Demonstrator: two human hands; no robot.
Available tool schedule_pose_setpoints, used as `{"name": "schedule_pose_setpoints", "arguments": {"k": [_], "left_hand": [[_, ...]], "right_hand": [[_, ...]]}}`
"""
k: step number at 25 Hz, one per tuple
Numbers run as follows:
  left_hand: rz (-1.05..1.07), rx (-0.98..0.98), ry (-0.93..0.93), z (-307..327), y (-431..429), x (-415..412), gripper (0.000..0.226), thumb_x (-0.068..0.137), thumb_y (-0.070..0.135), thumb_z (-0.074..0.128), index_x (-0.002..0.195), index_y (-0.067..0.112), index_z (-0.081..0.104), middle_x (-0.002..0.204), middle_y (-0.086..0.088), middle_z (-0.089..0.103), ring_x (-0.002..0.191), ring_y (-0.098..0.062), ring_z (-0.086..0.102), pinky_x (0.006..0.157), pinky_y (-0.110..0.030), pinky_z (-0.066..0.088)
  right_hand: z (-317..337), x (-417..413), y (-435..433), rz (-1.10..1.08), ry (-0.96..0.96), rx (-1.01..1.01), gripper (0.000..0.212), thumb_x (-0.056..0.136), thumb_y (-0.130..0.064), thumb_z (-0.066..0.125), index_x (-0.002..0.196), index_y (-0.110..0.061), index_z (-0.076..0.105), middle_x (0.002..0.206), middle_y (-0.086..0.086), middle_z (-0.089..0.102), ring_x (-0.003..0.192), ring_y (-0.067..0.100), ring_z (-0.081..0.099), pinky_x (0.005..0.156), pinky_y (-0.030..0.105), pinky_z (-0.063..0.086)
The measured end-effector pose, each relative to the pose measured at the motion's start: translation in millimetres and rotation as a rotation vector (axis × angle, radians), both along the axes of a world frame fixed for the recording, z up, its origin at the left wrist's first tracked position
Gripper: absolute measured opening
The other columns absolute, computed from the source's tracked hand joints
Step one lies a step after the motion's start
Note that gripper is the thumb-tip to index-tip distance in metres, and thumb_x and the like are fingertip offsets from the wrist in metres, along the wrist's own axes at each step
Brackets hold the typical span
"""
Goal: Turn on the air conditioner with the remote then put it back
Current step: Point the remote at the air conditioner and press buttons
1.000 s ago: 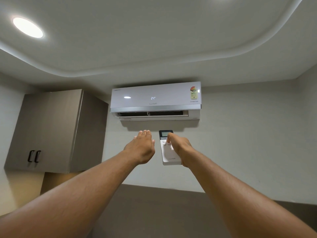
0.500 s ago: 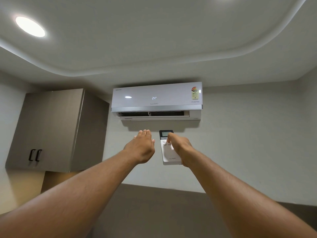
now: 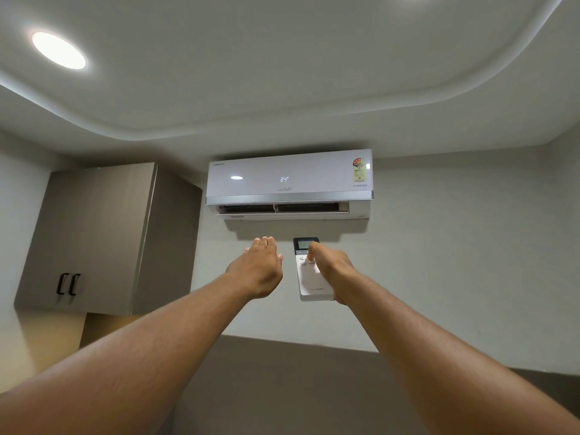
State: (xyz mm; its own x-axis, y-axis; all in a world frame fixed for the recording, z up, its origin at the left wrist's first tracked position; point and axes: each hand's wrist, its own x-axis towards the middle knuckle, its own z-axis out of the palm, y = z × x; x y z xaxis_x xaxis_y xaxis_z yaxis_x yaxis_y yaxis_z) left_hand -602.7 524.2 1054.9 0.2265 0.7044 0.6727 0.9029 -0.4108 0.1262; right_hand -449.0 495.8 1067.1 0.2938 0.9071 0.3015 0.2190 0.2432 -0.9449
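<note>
we're aiming up at the wall-mounted air conditioner [image 3: 289, 177] in the centre of the frame, and its panel shows 24 with the lower flap looking open, so we judge the unit is on. our right hand [image 3: 332, 271] is wrapped around the white remote [image 3: 309, 277], just below the unit and right of centre, thumb resting on the round buttons under the small screen. our left hand [image 3: 257, 271] floats just beside it, fingers straight and together, palm down, gripping nothing.

to do this step well, we'd keep the remote's top end pointed squarely at the unit's front, press once and firmly, and read the display before lowering our arm. a second press could switch it off again, so we'd go easy.

the remote's long axis runs nearly straight up the frame, leaning a touch to the left, screen end at the top toward the air conditioner, logo end at the bottom. where it gets put back isn't in view.
</note>
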Motion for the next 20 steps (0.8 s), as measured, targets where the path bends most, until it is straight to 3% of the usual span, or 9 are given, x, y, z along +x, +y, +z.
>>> {"name": "schedule_pose_setpoints", "arguments": {"k": [20], "left_hand": [[0.005, -0.012, 0.005, 0, 4, -12, 0.059, 0.103, 0.033, 0.019, 0.155, 0.006, 0.008, 0.165, -0.009, 0.008, 0.152, -0.023, 0.006, 0.123, -0.041, 0.011]], "right_hand": [[0, -8, 4, 0.018, 0.006, 0.01, 0.025, 0.071, -0.027, 0.057, 0.091, -0.012, 0.062, 0.085, 0.012, 0.067, 0.077, 0.032, 0.066, 0.064, 0.03, 0.049]]}}
